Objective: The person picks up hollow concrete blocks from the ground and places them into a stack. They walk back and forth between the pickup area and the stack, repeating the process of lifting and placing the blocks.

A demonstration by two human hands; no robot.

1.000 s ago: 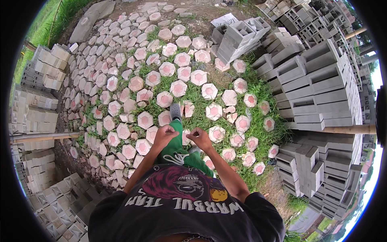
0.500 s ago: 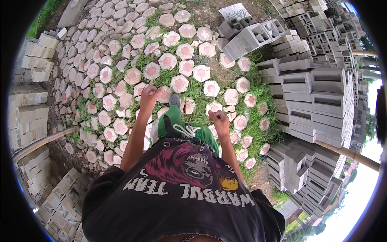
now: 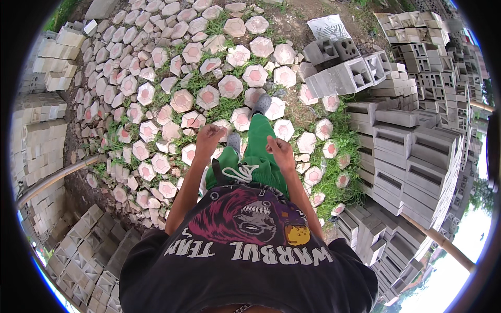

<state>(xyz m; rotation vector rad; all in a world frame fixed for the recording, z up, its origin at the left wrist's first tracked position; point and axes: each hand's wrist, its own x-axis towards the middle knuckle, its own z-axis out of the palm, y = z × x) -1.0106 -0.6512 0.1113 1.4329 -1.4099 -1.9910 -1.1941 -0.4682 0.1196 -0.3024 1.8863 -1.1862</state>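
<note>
Pavers (image 3: 207,97) amid grass (image 3: 354,191) | block stacks (image 3: 389,156) both sides | hollow blocks (image 3: 334,79) ahead-right | left hand (image 3: 210,136), right hand (image 3: 281,149): fingers loosely clenched

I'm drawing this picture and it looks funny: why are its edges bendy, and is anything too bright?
In the head view, the fisheye lens leaves black corners and seems to bow the bamboo pole at left; in that same view, the sky at lower right is washed out white, while light on the hexagonal pavers looks soft.
</note>
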